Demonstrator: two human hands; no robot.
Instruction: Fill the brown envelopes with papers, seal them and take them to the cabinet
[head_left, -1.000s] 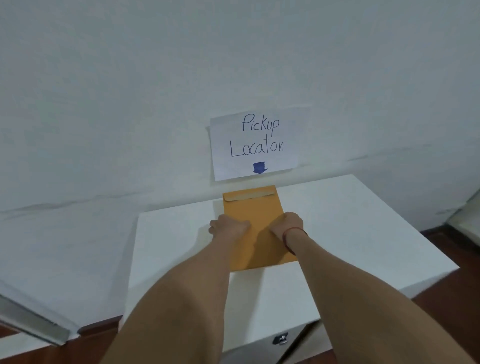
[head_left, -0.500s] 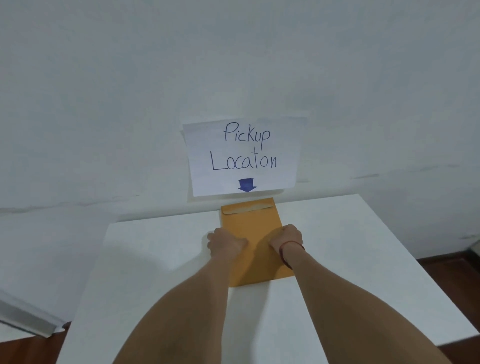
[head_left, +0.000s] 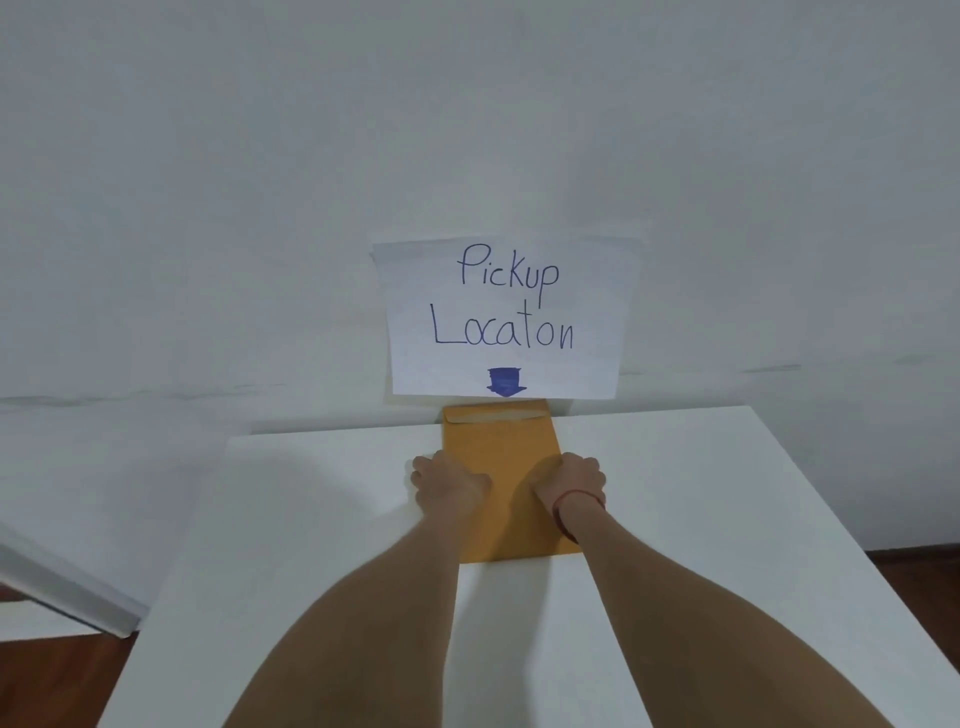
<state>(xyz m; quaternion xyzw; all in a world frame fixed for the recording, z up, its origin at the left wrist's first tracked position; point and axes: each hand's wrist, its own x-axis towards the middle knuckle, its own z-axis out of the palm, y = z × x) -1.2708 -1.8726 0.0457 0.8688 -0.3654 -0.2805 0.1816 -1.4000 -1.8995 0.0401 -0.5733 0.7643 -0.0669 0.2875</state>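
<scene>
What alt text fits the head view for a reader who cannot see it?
A left hand and a right hand hold the side edges of a brown envelope lying flat on a white cabinet. Its flap end reaches the wall under a paper sign reading Pickup Locaton.

A white paper sign (head_left: 506, 317) hangs on a plain white wall (head_left: 467, 104). It reads "Pickup Locaton" in blue handwriting, and a solid blue arrow (head_left: 505, 382) near its bottom edge points down. A faint grey line (head_left: 156, 395) runs across the wall to the left of the sign, about level with its bottom edge. A shorter grey streak (head_left: 769, 368) shows to the sign's right. Far below and left of the sign, a slanted white panel (head_left: 67, 587) juts in from the side, with dark brown floor (head_left: 57, 680) beneath it. More of that floor shows low on the sign's right.
</scene>
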